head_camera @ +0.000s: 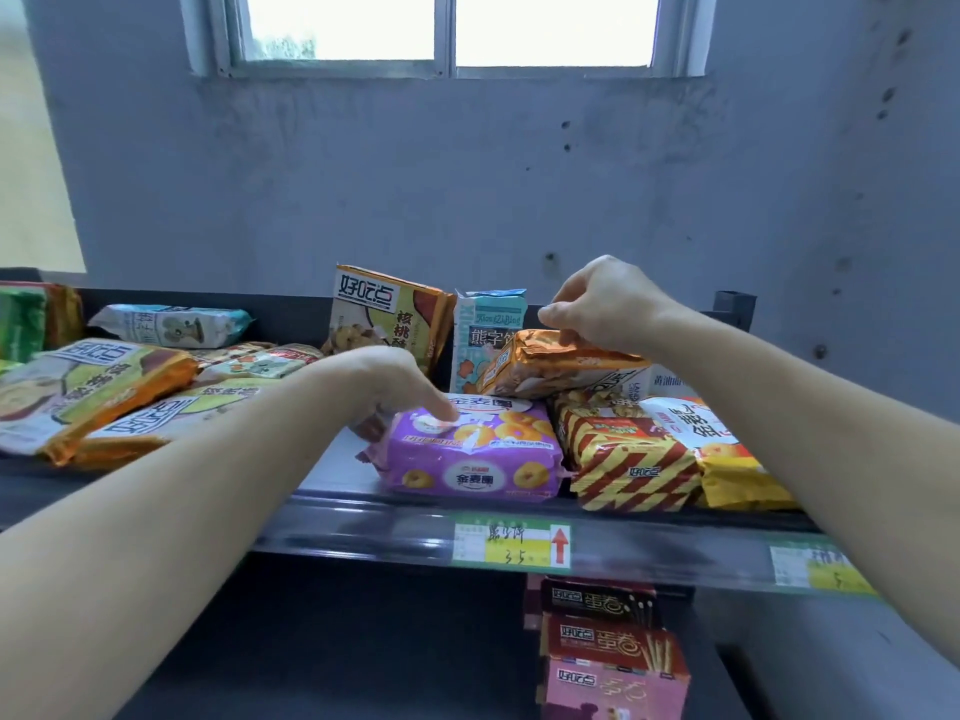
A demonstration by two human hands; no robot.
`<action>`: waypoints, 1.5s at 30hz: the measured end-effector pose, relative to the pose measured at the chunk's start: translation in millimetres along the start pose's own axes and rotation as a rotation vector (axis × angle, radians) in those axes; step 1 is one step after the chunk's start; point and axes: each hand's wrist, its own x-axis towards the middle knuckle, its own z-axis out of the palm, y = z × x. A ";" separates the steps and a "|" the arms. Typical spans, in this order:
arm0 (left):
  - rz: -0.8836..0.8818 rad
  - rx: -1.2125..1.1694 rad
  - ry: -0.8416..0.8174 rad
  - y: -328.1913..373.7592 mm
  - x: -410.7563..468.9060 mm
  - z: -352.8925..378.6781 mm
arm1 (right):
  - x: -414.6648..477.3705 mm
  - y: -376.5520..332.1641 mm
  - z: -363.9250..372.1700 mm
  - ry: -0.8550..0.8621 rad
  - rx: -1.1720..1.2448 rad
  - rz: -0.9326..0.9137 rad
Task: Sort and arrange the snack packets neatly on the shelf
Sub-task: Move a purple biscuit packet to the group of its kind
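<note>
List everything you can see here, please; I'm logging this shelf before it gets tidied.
purple packet: 1, purple, shelf front, centre
orange packet: 1, orange, atop right pile
striped packet: 1, red-yellow, right of purple
teal packet: 1, teal-white, upright at back
walnut packet: 1, orange-white, upright at back
loose packets: several, mixed, left heap
price tag: 1, green-yellow, shelf edge
boxes: 3, brown and pink, lower shelf
left hand: on purple packet
right hand: gripping orange packet

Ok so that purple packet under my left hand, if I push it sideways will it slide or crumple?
The purple packet looks puffy and full, lying flat on the shelf, so it would probably slide as one piece rather than crumple. Its glossy film seems slippery. The left hand rests fingers on top near its end, so pushing there may swivel it.
</note>
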 end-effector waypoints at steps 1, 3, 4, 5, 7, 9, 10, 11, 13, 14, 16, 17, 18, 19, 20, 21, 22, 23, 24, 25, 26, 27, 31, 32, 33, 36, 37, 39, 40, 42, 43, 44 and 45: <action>-0.038 0.003 -0.073 -2.1 0.0 1.0 | -2.5 -3.6 0.0 -0.035 0.002 0.022; -0.065 -0.076 -0.159 -7.7 0.3 3.1 | -7.9 -12.9 2.3 -0.184 -0.016 0.093; -0.059 -0.138 -0.183 -10.9 1.4 3.4 | -11.0 -18.1 5.2 -0.278 -0.041 0.139; -0.050 -0.196 -0.197 -14.1 3.6 3.6 | -13.9 -23.1 9.6 -0.362 -0.070 0.186; -0.035 -0.259 -0.203 -18.7 6.5 3.3 | -18.8 -30.6 20.5 -0.457 -0.106 0.271; 0.001 -0.281 -0.152 -22.2 5.2 2.6 | -22.9 -36.4 30.9 -0.458 -0.124 0.333; 0.027 -0.284 -0.116 -23.8 3.5 1.7 | -24.7 -39.5 34.6 -0.436 -0.149 0.352; 0.051 -0.281 -0.085 -25.5 -0.3 -0.1 | -25.9 -42.3 37.7 -0.410 -0.176 0.366; 0.098 -0.300 -0.028 -31.4 -6.9 -4.3 | -28.4 -47.2 43.5 -0.375 -0.223 0.406; 0.122 -0.321 -0.002 -35.3 -8.5 -6.7 | -30.5 -50.1 46.4 -0.369 -0.244 0.434; 0.172 -0.362 0.032 -44.7 -10.7 -12.2 | -35.2 -57.3 53.6 -0.371 -0.253 0.486; 0.192 -0.392 0.042 -49.7 -12.2 -15.6 | -36.5 -61.2 57.6 -0.378 -0.222 0.503; 0.208 -0.427 0.046 -55.1 -12.8 -19.2 | -37.4 -65.1 61.6 -0.382 -0.169 0.510; 0.222 -0.464 0.049 -60.4 -13.0 -23.9 | -36.6 -69.5 65.4 -0.381 -0.111 0.514; 0.238 -0.497 0.055 -66.5 -13.0 -28.8 | -36.0 -74.6 69.0 -0.374 -0.055 0.517; 0.257 -0.521 0.067 -73.2 -13.4 -34.5 | -35.0 -80.3 72.7 -0.363 0.002 0.519; 0.279 -0.536 0.092 -80.4 -13.2 -40.1 | -33.8 -86.4 76.8 -0.345 0.055 0.517; 0.305 -0.543 0.121 -87.6 -12.3 -46.1 | -31.9 -92.4 81.0 -0.322 0.095 0.507; 0.332 -0.556 0.151 -94.7 -12.0 -52.6 | -29.8 -99.1 85.3 -0.297 0.118 0.487; 0.357 -0.575 0.181 -102.1 -12.5 -59.2 | -27.3 -105.8 89.8 -0.274 0.141 0.461; 0.380 -0.595 0.207 -109.5 -13.5 -66.0 | -24.2 -112.6 94.8 -0.254 0.167 0.432; 0.402 -0.616 0.228 -117.0 -14.6 -73.4 | -21.1 -120.0 99.6 -0.235 0.199 0.400; 0.495 -0.741 0.308 -145.2 -17.8 -104.5 | -0.6 -150.4 117.5 -0.148 0.257 0.270; 0.507 -0.775 0.334 -152.1 -18.0 -112.3 | 6.0 -159.2 122.7 -0.113 0.255 0.239; 0.517 -0.805 0.364 -159.2 -18.0 -119.9 | 13.2 -167.7 128.8 -0.077 0.253 0.204; 0.559 -0.836 0.493 -181.3 -18.7 -141.9 | 29.5 -196.5 150.3 -0.016 0.279 0.100; 0.568 -0.841 0.534 -189.0 -19.1 -149.1 | 34.0 -206.0 158.2 -0.007 0.299 0.069; 0.567 -0.831 0.605 -204.6 -20.3 -162.9 | 43.4 -223.8 174.4 0.005 0.334 0.006; 0.561 -0.816 0.643 -212.6 -21.2 -170.5 | 47.5 -233.7 182.4 0.003 0.359 -0.025; 0.538 -0.785 0.726 -229.2 -23.5 -188.3 | 58.2 -254.8 200.4 -0.011 0.429 -0.081; 0.527 -0.775 0.766 -237.8 -25.3 -198.6 | 63.5 -266.9 209.3 -0.025 0.467 -0.103; 0.513 -0.762 0.808 -246.5 -27.7 -209.1 | 67.6 -279.9 217.6 -0.044 0.508 -0.127; 0.495 -0.743 0.850 -255.4 -30.6 -219.9 | 70.9 -293.2 225.4 -0.064 0.548 -0.158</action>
